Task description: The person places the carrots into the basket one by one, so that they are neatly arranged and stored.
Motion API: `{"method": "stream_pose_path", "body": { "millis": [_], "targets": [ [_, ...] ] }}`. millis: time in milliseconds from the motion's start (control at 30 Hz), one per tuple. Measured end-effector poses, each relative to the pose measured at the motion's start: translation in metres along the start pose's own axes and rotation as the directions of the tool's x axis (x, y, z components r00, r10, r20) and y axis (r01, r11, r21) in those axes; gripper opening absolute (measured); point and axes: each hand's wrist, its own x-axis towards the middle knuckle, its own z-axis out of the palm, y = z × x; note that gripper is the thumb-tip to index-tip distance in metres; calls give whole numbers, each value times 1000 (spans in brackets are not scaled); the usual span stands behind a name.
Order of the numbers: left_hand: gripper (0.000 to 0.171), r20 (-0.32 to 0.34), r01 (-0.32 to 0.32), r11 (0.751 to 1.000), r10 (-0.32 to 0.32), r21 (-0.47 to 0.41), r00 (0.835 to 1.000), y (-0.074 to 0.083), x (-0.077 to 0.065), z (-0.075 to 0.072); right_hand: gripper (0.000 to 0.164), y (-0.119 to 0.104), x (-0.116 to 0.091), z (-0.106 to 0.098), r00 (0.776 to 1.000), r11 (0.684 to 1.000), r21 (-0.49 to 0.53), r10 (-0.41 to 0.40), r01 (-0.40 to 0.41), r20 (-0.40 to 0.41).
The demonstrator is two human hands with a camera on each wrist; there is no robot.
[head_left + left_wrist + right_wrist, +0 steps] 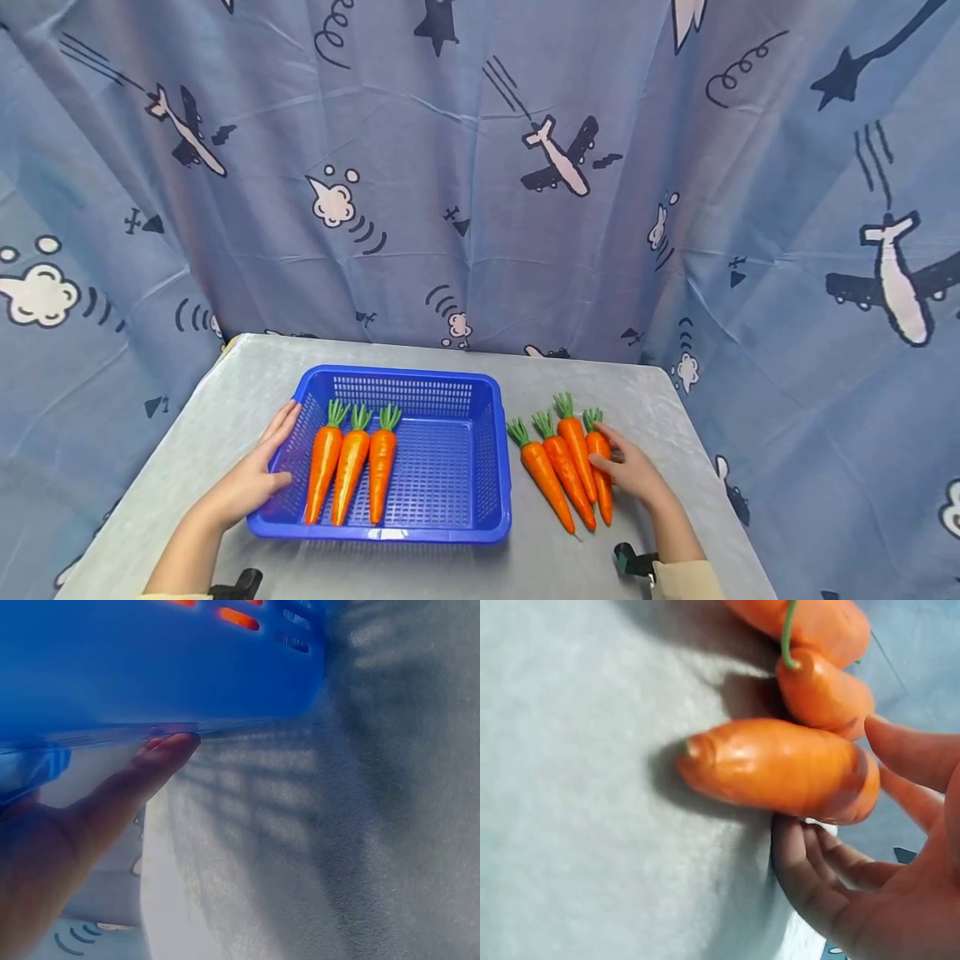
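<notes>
pale grey table (pixel 251 385) | blue basket (pixel 412 536) | four orange carrots (pixel 567 481) side by side, right of basket

The blue rectangular basket of moulded plastic (pixel 442 534) has smooth, perforated surfaces with a soft gloss and a bright glint on its front rim, while the tapered orange carrots (pixel 381 467) wear a slick, lacquer-like shine (what lies beneath that skin cannot be told) that gives way to duller, stringy green tops (pixel 564 406). The pale grey desk (pixel 555 558) looks matt and finely grainy, close to felt in the left wrist view. The blue printed curtain (pixel 420 217) is creased, matt cloth, the cream sleeve (pixel 686 579) plain fabric, and the black wrist mount (pixel 636 561) apparently hard plastic.
</notes>
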Motion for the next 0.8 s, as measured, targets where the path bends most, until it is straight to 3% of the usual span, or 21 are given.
{"method": "stream_pose_path", "body": {
  "millis": [167,433,700,800],
  "targets": [
    [103,-3,1,1000,-1,-1,1000,0,-2,-3,60,-3,7,0,999,1000,22,-2,1,43],
    [104,-13,-5,1000,5,4,1000,0,-4,-2,60,-3,8,-7,1000,1000,27,-6,5,16],
    [105,-4,-20,1000,20,20,1000,-2,2,0,63,-2,-4,-18,997,998,33,51,-50,-52],
    [105,-12,-14,1000,14,17,1000,-3,2,0,65,-9,-4,-23,998,998,54,22,-19,-60]
  ]
}}
